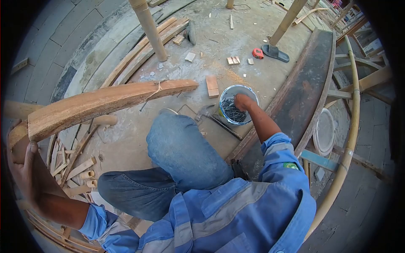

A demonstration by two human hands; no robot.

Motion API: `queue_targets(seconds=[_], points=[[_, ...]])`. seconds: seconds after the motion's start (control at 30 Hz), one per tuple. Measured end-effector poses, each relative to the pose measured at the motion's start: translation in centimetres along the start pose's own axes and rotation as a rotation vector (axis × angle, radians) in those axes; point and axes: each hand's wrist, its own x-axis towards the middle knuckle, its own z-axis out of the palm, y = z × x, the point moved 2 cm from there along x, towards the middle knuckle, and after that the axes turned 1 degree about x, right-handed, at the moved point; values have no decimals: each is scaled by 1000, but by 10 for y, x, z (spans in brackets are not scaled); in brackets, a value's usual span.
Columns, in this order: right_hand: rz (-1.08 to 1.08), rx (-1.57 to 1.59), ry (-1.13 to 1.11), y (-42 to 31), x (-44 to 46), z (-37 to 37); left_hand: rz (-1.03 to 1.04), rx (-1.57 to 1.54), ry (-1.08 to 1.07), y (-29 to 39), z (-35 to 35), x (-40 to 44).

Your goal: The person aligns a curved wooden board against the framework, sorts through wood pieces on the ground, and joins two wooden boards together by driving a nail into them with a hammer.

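Observation:
At the far left, my left hand [29, 162] grips the near end of a curved wooden beam [97, 101], its thumb pressed against the joint with a short wood block [19, 141]. A bent nail [151, 96] sticks out of the beam, with a strand tied around the wood beside it. My right hand [242, 102] reaches into a white bucket [222, 110] of loose nails [233, 113]. Its fingers look curled downward, their tips hidden, so what they hold cannot be seen. A claw hammer [219, 122] lies on the floor beside the bucket.
A wood block [212, 86], a red tape measure [257, 53] and a black sandal [275, 53] lie ahead. Bamboo poles [152, 31] stand around me. A long dark board [301, 80] runs along my right, near a white lid [324, 132]. Scrap wood [80, 168] is piled at left.

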Motion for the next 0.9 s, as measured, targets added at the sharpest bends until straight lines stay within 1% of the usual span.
queue_targets(seconds=[0.03,0.13,0.17,0.2,0.23,0.3,0.33,0.37,0.4,0.43,0.47,0.5,0.53,0.6,0.67,0.7,0.8,0.83,0.9], points=[[85,113,45,-5,-5,-3,7,23,-5,-1,-2,0],[115,98,63,-30,-27,-15,18,95,-27,-4,-11,1],[104,92,22,-35,-31,-13,10,88,-24,-3,-10,0],[87,84,-18,-36,-32,-8,-7,50,-5,4,-2,-5],[59,70,-51,-42,-30,-7,-23,-58,35,12,8,-10],[128,111,-34,-41,-24,6,-13,-270,141,40,33,-16],[88,112,8,-36,-19,12,-35,-284,111,43,31,-15],[113,111,-26,-33,-17,11,-38,-259,124,57,35,-16],[120,118,30,-33,-23,5,-26,-149,93,57,28,-14],[29,10,-28,-24,-15,15,107,148,59,55,14,-10],[29,-30,-152,-22,-14,17,47,-55,112,53,22,-15],[74,52,-79,-21,-17,24,97,3,88,54,16,-15],[28,97,-47,-25,-28,20,24,-66,85,53,17,-17],[-24,22,-38,-13,-15,40,45,9,71,51,13,-17],[-10,-65,-60,-19,-15,34,38,25,36,55,12,-17],[-52,-129,-34,-20,-5,40,25,88,44,51,11,-18],[5,-127,-67,-22,7,40,207,155,154,47,14,-20],[45,-106,-27,-18,12,46,207,178,149,46,13,-20],[168,-34,39,-28,-4,27,202,222,134,46,13,-21]])
